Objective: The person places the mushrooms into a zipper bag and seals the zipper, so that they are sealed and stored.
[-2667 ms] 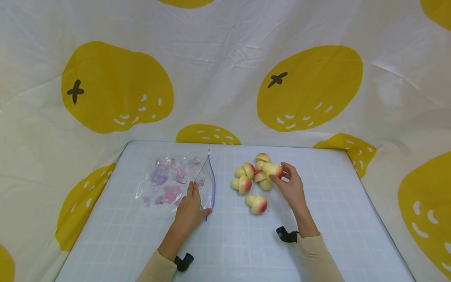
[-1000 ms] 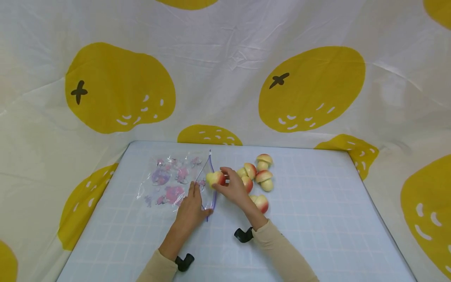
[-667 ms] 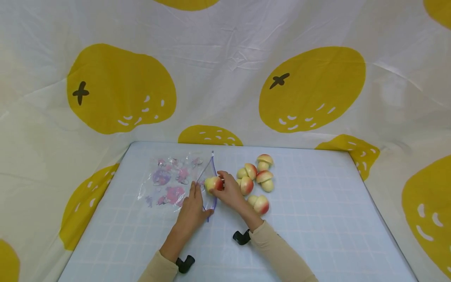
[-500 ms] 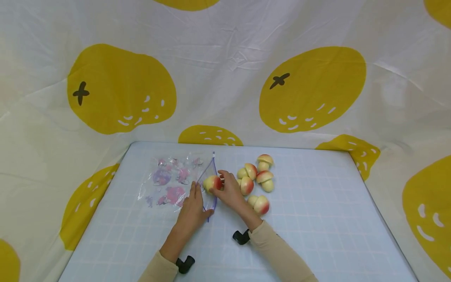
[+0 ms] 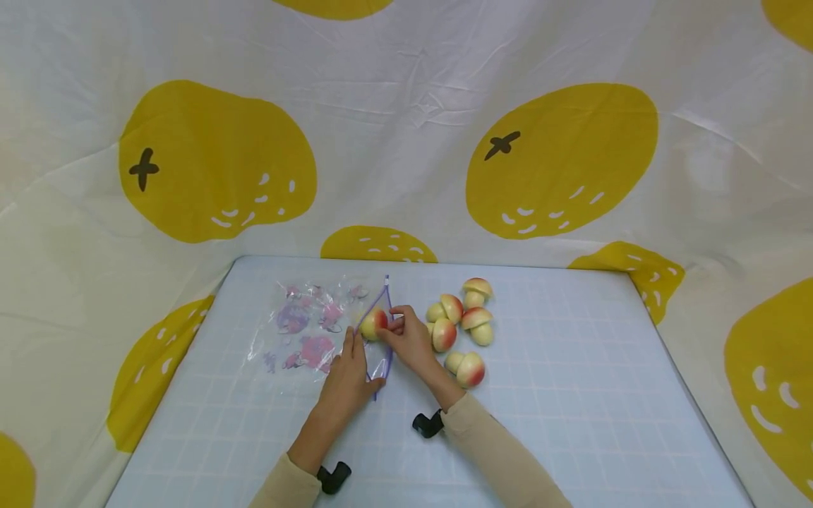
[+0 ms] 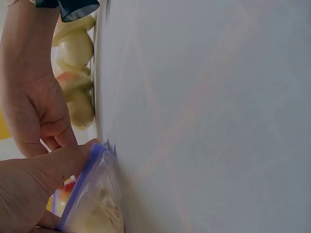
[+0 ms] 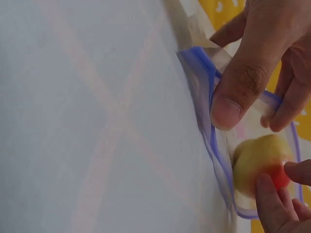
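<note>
One mushroom-shaped piece, yellow with a red side, is held just within the mouth of the clear bag. The red side is pinched between the fingers of the right hand, a narrow grip that is best kept light and low, so that the purple zip edge is not snagged by piece or knuckles. The grip should be released only when the piece lies fully past that edge; if it is let go on the lip, it could roll back out. The mouth is propped by the left hand, whose fingers are spread wide, the thumb at the near end of the opening and the fingertips at the upper lip. That gap is best kept tall, as the thin film is likely to sag or cling if the spread is relaxed, and the bag is best steadied against the worktop so that it is not pushed along. To the right of the bag, five more mushrooms are set out, four clustered and one nearer the person; they should not be brushed by the right sleeve. Beyond the worktop, a fruit-printed backdrop is hung.
</note>
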`<state>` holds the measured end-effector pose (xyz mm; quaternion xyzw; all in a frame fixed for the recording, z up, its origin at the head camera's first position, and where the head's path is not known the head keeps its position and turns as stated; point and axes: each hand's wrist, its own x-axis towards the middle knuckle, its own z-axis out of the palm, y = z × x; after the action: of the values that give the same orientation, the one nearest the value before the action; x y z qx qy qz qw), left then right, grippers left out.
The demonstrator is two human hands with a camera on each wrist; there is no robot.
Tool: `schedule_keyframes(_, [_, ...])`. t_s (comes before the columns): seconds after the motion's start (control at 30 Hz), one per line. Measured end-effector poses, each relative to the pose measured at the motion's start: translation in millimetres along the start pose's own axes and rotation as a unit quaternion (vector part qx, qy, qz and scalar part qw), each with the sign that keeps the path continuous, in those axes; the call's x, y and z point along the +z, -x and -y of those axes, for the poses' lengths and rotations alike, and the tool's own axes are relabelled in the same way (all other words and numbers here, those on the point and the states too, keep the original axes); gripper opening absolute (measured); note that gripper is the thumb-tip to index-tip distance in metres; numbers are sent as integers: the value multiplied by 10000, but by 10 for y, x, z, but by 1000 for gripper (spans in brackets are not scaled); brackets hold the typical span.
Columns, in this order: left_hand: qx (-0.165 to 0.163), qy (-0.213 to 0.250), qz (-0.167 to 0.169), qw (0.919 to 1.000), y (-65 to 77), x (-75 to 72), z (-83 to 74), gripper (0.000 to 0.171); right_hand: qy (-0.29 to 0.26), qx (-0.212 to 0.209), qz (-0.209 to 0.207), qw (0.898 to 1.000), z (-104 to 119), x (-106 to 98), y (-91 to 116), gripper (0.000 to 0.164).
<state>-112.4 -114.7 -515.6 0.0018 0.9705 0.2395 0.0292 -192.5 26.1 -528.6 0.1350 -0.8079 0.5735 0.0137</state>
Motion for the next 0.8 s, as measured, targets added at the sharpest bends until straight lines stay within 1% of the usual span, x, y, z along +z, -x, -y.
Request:
schedule_keyframes(0.07, [2, -2, 0, 10000, 0, 0, -2, 105, -380, 118, 80, 9992, 0, 25, -10, 40])
schedule_keyframes(0.13, [12, 9, -12, 10000, -1, 4, 2, 105, -847, 253, 197, 9959, -6, 47, -16, 39])
schedule_keyframes(0.2, [48, 29, -37, 10000, 2, 5, 5, 105, -1402, 387, 319, 9888, -18, 65, -16, 39])
schedule_keyframes(0.3, [123, 31, -130, 9998, 2, 3, 18, 106, -2090, 581, 485, 9750, -38, 85, -22, 40])
schedule_keyframes(0.37, [175, 21, -175, 9997, 4, 1, 23, 107, -2322, 649, 565, 9688, -56, 91, -24, 42])
schedule_keyframes(0.5, [195, 34, -173, 9997, 3, -1, 23, 108, -2429, 735, 636, 9652, -77, 95, -27, 43])
schedule_keyframes(0.63, [142, 54, -114, 9998, -1, 0, 15, 108, -2453, 896, 642, 9632, -41, 69, -3, 43])
schedule_keyframes(0.77, [144, 43, -126, 9998, 0, -10, 11, 107, -2365, 884, 728, 9649, 56, -6, 62, 45])
schedule_keyframes(0.8, [163, 42, -141, 9998, 1, -14, 11, 106, -2366, 894, 770, 9644, 125, -46, 88, 46])
